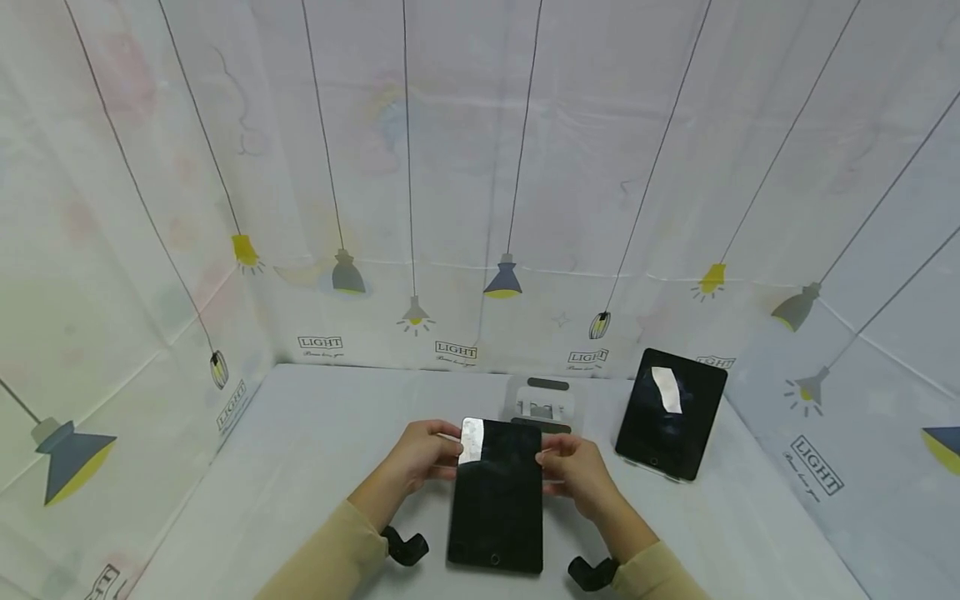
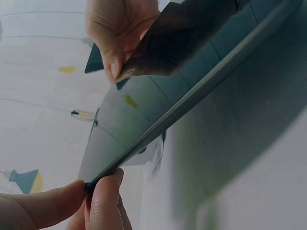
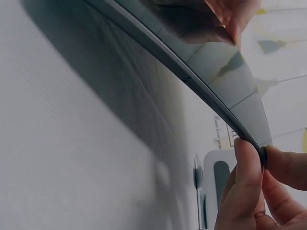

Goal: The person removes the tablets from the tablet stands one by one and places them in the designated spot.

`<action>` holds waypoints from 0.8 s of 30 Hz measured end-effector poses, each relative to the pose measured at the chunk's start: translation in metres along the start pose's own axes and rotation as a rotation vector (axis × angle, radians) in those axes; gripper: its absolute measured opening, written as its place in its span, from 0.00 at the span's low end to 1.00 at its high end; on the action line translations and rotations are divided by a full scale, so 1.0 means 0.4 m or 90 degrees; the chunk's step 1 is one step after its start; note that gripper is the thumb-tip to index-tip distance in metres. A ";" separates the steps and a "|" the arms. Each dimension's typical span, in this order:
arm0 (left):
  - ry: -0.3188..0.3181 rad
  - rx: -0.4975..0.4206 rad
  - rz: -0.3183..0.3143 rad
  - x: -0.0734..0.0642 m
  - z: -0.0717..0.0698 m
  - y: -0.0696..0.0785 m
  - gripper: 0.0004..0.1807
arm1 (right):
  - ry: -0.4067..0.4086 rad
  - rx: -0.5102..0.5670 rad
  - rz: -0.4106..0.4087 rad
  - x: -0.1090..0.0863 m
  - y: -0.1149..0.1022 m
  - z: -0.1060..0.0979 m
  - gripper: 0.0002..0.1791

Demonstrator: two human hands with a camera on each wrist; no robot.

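A black tablet (image 1: 498, 508) is held between both hands in front of the person, its home button toward the body. My left hand (image 1: 423, 457) pinches its left edge near the far corner, thumb on the screen side and fingers behind. On the opposite edge my right hand (image 1: 577, 473) pinches it the same way. Both wrist views show the tablet (image 2: 177, 108) tilted and raised above the white surface, with a shadow below it. Just beyond it lies a grey-white tablet stand (image 1: 546, 402), partly hidden by the tablet.
A second black tablet (image 1: 663, 442) leans on a support at the right. The white tabletop (image 1: 322, 433) ends at a curtain (image 1: 465, 167) printed with hanging lamps, at the back and both sides. Black wrist straps (image 1: 405, 547) sit by the sleeves.
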State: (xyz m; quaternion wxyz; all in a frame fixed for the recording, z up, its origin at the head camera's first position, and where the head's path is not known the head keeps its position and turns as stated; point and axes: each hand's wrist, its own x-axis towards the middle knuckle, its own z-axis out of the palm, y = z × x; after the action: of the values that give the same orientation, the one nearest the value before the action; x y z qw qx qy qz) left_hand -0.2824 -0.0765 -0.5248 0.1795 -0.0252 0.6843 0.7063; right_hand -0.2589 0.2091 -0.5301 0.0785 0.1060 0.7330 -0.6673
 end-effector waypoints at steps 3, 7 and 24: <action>-0.006 -0.002 0.000 -0.003 -0.005 -0.002 0.17 | 0.000 -0.003 0.002 -0.005 0.003 0.005 0.16; -0.013 -0.008 -0.001 -0.006 -0.013 -0.005 0.16 | 0.001 0.000 0.006 -0.011 0.004 0.011 0.16; 0.004 0.001 -0.015 -0.022 -0.040 -0.034 0.15 | 0.003 0.008 0.020 -0.009 0.030 0.041 0.17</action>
State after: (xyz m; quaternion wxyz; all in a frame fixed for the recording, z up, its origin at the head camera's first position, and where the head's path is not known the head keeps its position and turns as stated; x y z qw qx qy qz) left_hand -0.2738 -0.0940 -0.5364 0.1860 -0.0354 0.6853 0.7032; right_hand -0.2526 0.1936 -0.5422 0.0864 0.1200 0.7270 -0.6705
